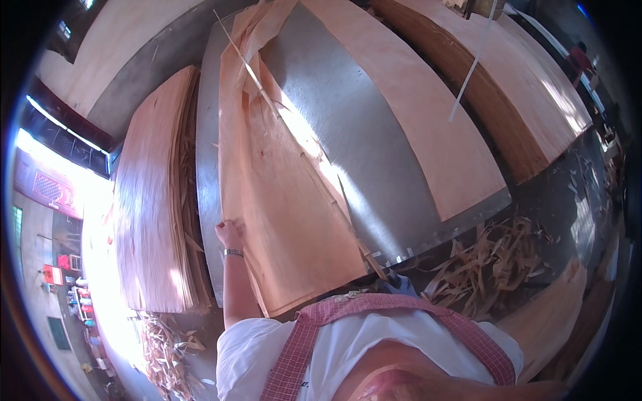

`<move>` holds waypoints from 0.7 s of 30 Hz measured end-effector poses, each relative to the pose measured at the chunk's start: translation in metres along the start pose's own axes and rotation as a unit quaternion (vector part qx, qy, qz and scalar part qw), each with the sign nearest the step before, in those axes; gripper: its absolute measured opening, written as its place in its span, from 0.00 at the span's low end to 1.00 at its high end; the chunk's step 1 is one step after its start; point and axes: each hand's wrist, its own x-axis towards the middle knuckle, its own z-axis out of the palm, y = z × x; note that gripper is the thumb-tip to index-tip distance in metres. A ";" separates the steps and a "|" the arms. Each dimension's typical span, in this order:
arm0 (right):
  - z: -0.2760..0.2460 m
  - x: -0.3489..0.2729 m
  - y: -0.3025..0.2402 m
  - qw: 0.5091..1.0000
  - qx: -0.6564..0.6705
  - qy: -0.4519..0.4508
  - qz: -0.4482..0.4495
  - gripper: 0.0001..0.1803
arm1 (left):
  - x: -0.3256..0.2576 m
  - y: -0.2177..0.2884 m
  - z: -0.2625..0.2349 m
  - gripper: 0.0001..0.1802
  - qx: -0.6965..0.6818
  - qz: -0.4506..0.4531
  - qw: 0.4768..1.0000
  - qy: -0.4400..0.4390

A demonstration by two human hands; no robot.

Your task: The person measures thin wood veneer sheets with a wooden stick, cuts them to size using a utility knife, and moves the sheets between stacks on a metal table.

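My left hand (231, 234), with a band at the wrist, is closed on the left edge of a thin, tan wood veneer sheet (287, 227). This long sheet stretches away from my body over a shiny grey metal-topped table (354, 120), and its far end is folded and crumpled. A thin bamboo stick (277, 113) lies slantwise along the sheet, its near end close to my apron. Some skin shows at the lower right edge, but my right hand is out of view.
Left of the table stands a tall veneer stack (150, 200). Another pale sheet (428, 127) lies on the table's right side, with a brown-edged stack (481, 93) beyond. Veneer scraps (495, 267) heap on the floor at right, more scraps (170, 354) at left. A distant person (580, 63) is at far right.
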 end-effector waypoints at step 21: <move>-0.033 -0.048 0.032 0.983 -0.090 0.102 -0.120 0.15 | -0.023 0.047 0.002 0.14 -0.029 0.057 0.968 -0.242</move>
